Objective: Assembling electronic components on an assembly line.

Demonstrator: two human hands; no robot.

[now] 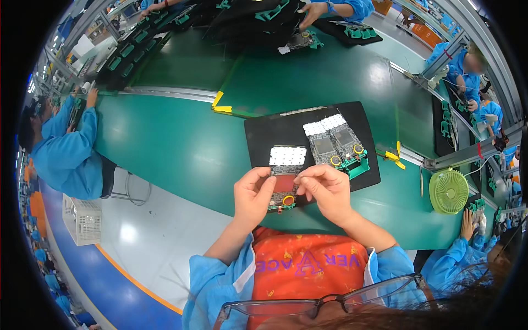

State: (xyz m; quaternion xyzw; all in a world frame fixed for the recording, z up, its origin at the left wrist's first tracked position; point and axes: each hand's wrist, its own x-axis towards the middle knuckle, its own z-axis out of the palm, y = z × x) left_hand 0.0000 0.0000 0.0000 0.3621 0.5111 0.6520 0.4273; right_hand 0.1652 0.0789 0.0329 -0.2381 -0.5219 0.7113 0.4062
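My left hand (pixel 250 199) grips the left edge of a circuit board (pixel 279 202), thumb along its side. The board carries a white dome sheet (pixel 287 156) at its far end. Across its middle lies a reddish square (pixel 284 182), and a yellow ring with a red centre is near the close end. Over the board's right edge, my right hand (pixel 331 192) has thumb and forefinger pinched together; what they hold is too small to make out. Two similar boards (pixel 333 140) lie side by side on a black mat (pixel 269 129), their near ends in green holders (pixel 355 166).
A green fan (pixel 448 191) stands at the right on the green table (pixel 176 132). Metal rails with yellow tape (pixel 221 104) cross the table. Co-workers in blue sit left, right and opposite; one hand (pixel 312 12) reaches by another board (pixel 301 42). A white crate (pixel 82 220) is on the floor.
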